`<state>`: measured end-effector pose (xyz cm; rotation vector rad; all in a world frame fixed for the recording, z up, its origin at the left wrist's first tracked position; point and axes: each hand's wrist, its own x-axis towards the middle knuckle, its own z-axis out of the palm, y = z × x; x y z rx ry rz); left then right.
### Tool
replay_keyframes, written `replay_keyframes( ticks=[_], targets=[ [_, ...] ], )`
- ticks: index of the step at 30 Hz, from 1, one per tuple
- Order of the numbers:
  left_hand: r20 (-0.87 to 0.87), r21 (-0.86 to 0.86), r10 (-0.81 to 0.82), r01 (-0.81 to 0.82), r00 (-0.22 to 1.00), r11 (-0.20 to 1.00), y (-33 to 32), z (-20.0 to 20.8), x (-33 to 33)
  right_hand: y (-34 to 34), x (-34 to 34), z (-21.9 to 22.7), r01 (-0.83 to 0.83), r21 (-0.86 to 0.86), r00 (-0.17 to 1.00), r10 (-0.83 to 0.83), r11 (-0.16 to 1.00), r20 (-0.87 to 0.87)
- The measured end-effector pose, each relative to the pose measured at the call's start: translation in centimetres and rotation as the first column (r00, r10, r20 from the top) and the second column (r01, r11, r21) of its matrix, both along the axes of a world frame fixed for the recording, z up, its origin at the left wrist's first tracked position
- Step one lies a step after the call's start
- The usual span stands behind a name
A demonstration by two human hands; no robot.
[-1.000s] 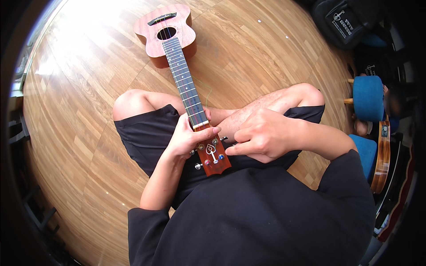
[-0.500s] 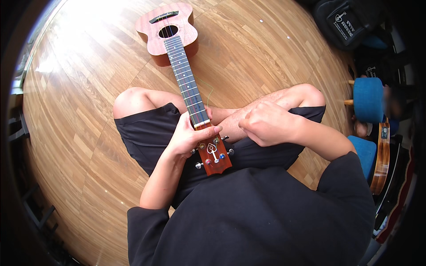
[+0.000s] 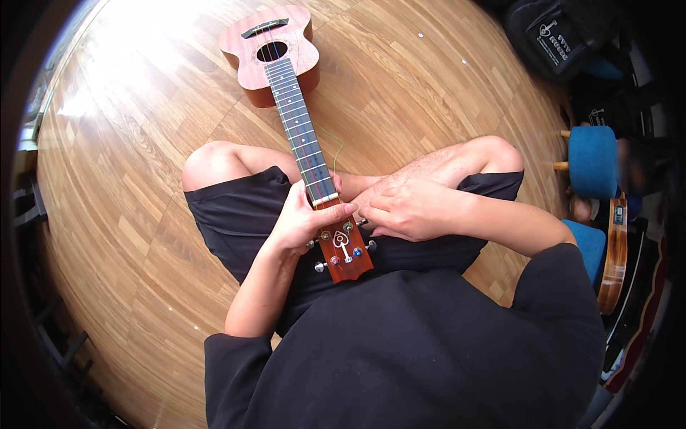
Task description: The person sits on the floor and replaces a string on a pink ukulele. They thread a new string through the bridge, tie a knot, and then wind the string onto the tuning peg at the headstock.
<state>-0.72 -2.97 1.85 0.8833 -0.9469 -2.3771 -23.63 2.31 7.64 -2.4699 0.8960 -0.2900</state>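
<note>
A small ukulele (image 3: 314, 53) lies with its pale pink-brown body on the floor and its neck reaching toward me. My left hand (image 3: 296, 220) wraps the neck just by the nut, its thumb lying across the top of the reddish headstock (image 3: 344, 266). At the headstock's right edge, the fingertips of my right hand (image 3: 407, 211) close around the upper tuning peg (image 3: 362, 222). The other silver pegs stick out free. A thin yellow-green string (image 3: 341, 146) bows loosely out to the right of the fretboard (image 3: 303, 138).
My crossed legs (image 3: 457, 161) in black shorts lie under the headstock. Blue stools (image 3: 592, 161), a brown wooden instrument (image 3: 613, 257) on its side and a black bag (image 3: 554, 39) stand along the right. Dark furniture lines the left rim.
My right hand has come down and left from above the lap to the upper right tuning peg. The left hand and the ukulele have stayed in place.
</note>
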Motion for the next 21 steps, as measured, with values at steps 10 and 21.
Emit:
replay_keyframes(
  ticks=[10, 21],
  targets=[
    [0.000, 0.007, 0.010, -0.010, 1.000, 1.000, 0.1, 0.2, -0.1, 0.5, -0.2, -2.9, 0.027, -0.013, 0.982, -0.024, 1.000, 0.187],
    [-0.022, 0.005, 0.004, -0.004, 1.000, 1.000, 0.1, 0.1, 0.0, 1.0, 1.0, -5.0, 0.121, 0.298, 0.884, -0.240, 0.947, 0.402]
  ],
)
